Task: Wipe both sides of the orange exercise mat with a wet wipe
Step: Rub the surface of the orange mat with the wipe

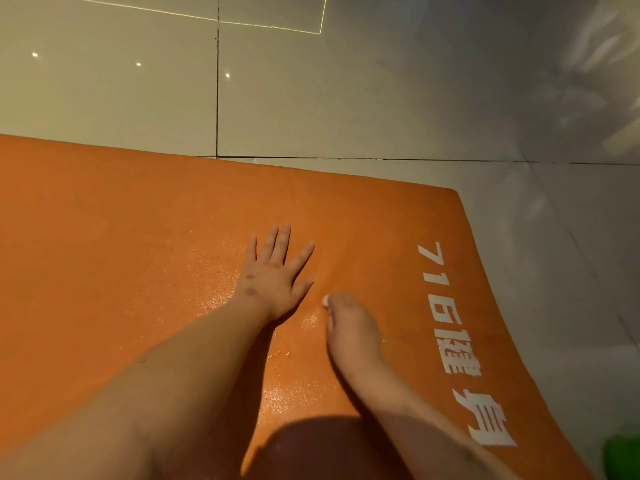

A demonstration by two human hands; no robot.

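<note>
The orange exercise mat (104, 237) lies flat on the floor (346, 98), long axis running off left. The left hand (273, 282) presses it, fingers (282, 244) spread. Just right, the right hand (349, 327) bunches its fingers over a wet wipe (326, 301), nearer the lettered end (446, 306).

Orange mat (104, 237) lies open to the left and ahead. Left hand (273, 275) rests flat just beside right hand (346, 323), which holds a wet wipe (325, 301). Blurred green object (623, 455), perhaps a bottle, sits beyond the right edge.
</note>
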